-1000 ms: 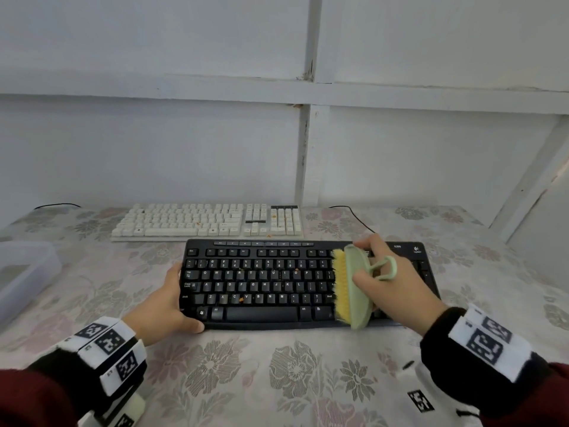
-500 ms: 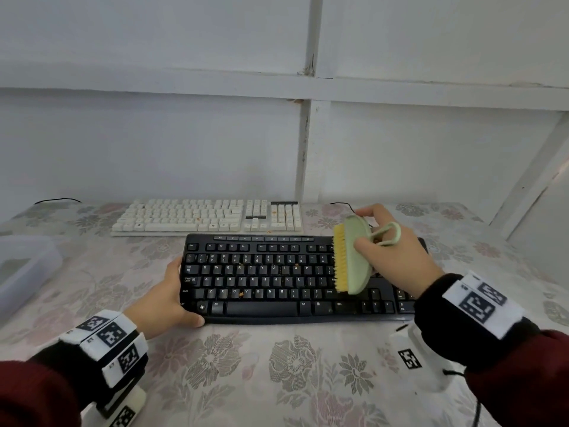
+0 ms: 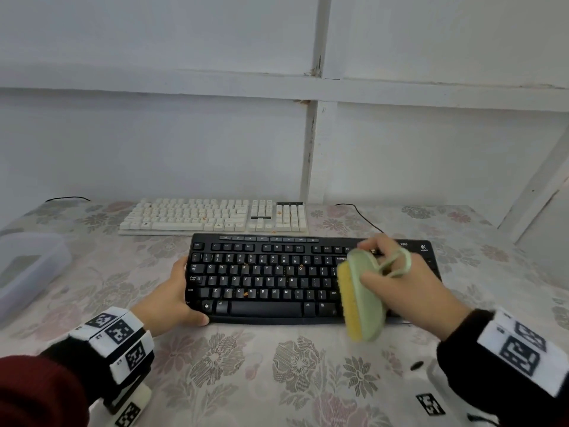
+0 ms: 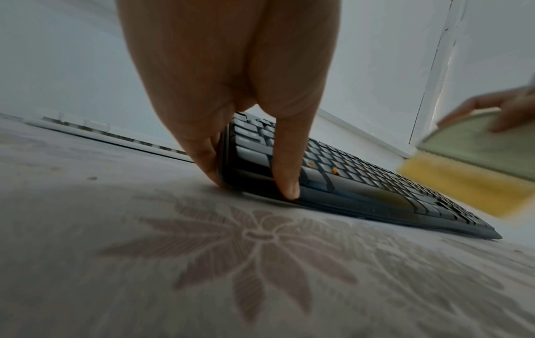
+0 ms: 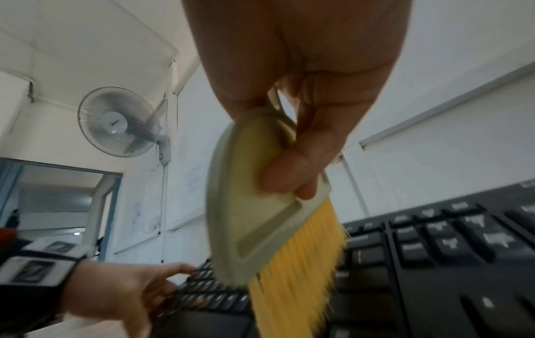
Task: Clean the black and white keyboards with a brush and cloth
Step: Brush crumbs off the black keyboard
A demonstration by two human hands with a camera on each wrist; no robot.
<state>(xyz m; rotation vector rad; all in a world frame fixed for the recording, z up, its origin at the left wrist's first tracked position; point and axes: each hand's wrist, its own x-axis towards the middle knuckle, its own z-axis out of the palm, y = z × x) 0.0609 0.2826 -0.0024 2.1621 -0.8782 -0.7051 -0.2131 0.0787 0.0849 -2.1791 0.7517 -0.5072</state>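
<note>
Brush point(image 3: 366, 298), green back, yellow bristles: gripped in right hand point(image 3: 409, 285), fingers curled round its back and loop handle, bristles on the right part of the black keyboard point(image 3: 271, 278). Black keyboard: flat on the floral tablecloth point(image 3: 292, 371), orange crumbs among its keys; left hand point(image 3: 169, 298) clasps its left end, thumb on the front corner, fingers along the side. White keyboard point(image 3: 215, 215): just behind the black one, also crumbed. Clear plastic box point(image 3: 29, 266): far left.
</note>
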